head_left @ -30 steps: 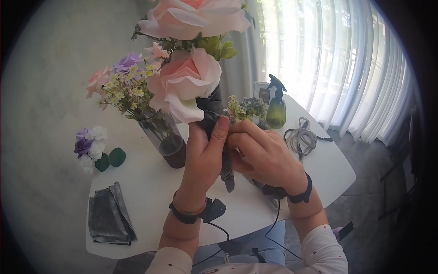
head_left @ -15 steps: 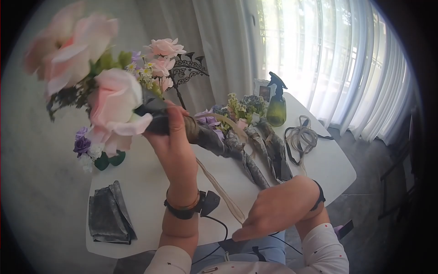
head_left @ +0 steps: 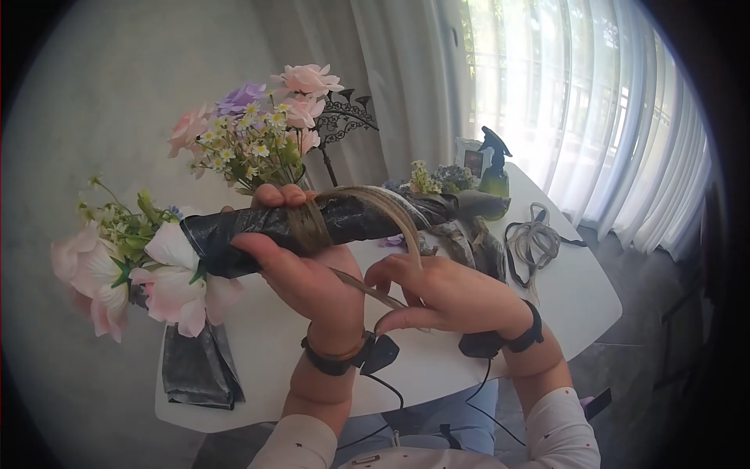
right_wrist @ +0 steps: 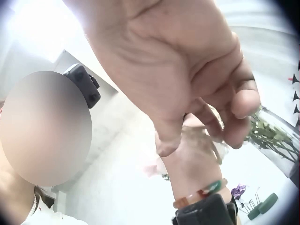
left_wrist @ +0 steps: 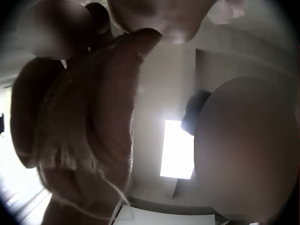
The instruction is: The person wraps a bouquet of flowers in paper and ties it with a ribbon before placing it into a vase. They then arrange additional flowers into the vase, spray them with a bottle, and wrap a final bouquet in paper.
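My left hand (head_left: 312,285) grips a bouquet's dark grey wrapped stem (head_left: 359,223), which lies nearly level across the front of me. Pale pink artificial roses (head_left: 176,273) hang from its left end. A beige-brown ribbon (head_left: 312,227) is wound round the wrapping beside the left fingers. From there its loose length loops over the stem and down to my right hand (head_left: 449,297), whose curled fingers hold it just below the stem. In the right wrist view the right thumb (right_wrist: 168,140) stands apart from the bent fingers. The left wrist view is dark and shows mostly the left hand (left_wrist: 93,117).
Behind the bouquet stands a vase of pink, purple and daisy-like flowers (head_left: 250,133). Other wrapped flowers (head_left: 473,246) lie on the white table (head_left: 547,305). A green spray bottle (head_left: 494,160), a coiled ribbon (head_left: 533,242) and folded grey wrapping (head_left: 199,367) are also there.
The bouquet first swung left and tipped from upright, then came down to nearly level with its roses lower. My right hand drew the ribbon out toward me, then rose back near the stem.
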The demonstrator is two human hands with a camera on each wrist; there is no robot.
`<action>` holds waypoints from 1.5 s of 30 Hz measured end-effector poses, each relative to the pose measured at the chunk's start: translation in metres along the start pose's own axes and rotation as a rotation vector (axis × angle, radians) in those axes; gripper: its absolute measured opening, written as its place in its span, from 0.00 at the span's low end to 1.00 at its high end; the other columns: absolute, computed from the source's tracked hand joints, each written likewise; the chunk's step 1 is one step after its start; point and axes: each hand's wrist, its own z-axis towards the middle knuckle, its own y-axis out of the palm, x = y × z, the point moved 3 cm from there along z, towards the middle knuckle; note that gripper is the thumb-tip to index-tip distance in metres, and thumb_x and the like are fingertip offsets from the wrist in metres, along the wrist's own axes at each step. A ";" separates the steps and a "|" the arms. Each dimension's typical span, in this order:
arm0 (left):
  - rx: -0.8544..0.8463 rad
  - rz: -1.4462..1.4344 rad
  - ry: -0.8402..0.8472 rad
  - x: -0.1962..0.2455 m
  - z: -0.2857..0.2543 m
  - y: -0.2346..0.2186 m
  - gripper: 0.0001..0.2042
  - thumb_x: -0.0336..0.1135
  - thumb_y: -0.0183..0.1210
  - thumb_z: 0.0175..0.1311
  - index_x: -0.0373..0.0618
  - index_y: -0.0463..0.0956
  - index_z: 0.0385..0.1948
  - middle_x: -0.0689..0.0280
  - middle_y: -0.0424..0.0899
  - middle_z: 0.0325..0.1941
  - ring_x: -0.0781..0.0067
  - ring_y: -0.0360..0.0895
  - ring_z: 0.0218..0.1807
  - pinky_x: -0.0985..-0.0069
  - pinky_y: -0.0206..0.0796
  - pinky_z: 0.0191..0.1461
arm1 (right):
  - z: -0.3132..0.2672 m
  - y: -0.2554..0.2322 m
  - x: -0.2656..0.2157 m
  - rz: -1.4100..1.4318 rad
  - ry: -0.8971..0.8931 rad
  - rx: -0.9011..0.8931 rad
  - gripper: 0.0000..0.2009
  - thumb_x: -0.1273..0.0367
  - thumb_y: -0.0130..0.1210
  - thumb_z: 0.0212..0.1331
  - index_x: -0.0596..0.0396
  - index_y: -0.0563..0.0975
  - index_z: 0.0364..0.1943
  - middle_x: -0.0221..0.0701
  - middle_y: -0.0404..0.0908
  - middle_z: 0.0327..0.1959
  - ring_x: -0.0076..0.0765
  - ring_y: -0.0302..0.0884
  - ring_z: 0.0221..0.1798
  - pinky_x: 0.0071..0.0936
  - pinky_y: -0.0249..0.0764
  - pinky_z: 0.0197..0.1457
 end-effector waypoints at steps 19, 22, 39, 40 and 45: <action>0.056 0.395 -0.075 0.006 0.014 -0.006 0.17 0.46 0.44 0.73 0.41 0.61 0.50 0.62 0.73 0.42 0.76 0.68 0.43 0.76 0.62 0.47 | -0.005 -0.059 0.019 0.811 -0.489 0.589 0.17 0.62 0.39 0.71 0.58 0.72 0.28 0.45 0.80 0.36 0.50 0.76 0.51 0.42 0.69 0.59; 0.112 0.342 -0.001 0.003 0.013 -0.003 0.21 0.51 0.43 0.72 0.42 0.60 0.54 0.62 0.72 0.48 0.73 0.70 0.51 0.73 0.63 0.54 | -0.013 -0.054 0.008 0.883 -0.756 0.292 0.17 0.61 0.41 0.70 0.61 0.73 0.30 0.47 0.79 0.36 0.54 0.76 0.51 0.42 0.71 0.57; 0.075 0.590 0.060 0.026 0.010 0.011 0.18 0.36 0.47 0.65 0.35 0.60 0.53 0.59 0.72 0.34 0.73 0.68 0.35 0.75 0.62 0.44 | -0.025 -0.090 0.037 0.362 -0.040 0.502 0.13 0.65 0.46 0.69 0.62 0.78 0.35 0.28 0.80 0.29 0.14 0.67 0.20 0.13 0.65 0.22; 0.102 0.586 0.081 0.024 0.009 0.010 0.20 0.36 0.47 0.65 0.35 0.58 0.55 0.58 0.72 0.35 0.72 0.68 0.36 0.75 0.63 0.46 | -0.026 -0.090 0.033 0.362 -0.039 0.498 0.13 0.65 0.46 0.69 0.62 0.78 0.35 0.28 0.80 0.29 0.14 0.67 0.20 0.13 0.65 0.22; 0.085 0.499 0.142 0.022 0.010 0.001 0.25 0.43 0.48 0.70 0.36 0.53 0.60 0.58 0.70 0.46 0.70 0.70 0.45 0.73 0.63 0.55 | -0.035 -0.085 0.009 0.023 -0.007 0.467 0.10 0.69 0.53 0.63 0.63 0.80 0.33 0.34 0.81 0.27 0.21 0.71 0.21 0.21 0.67 0.24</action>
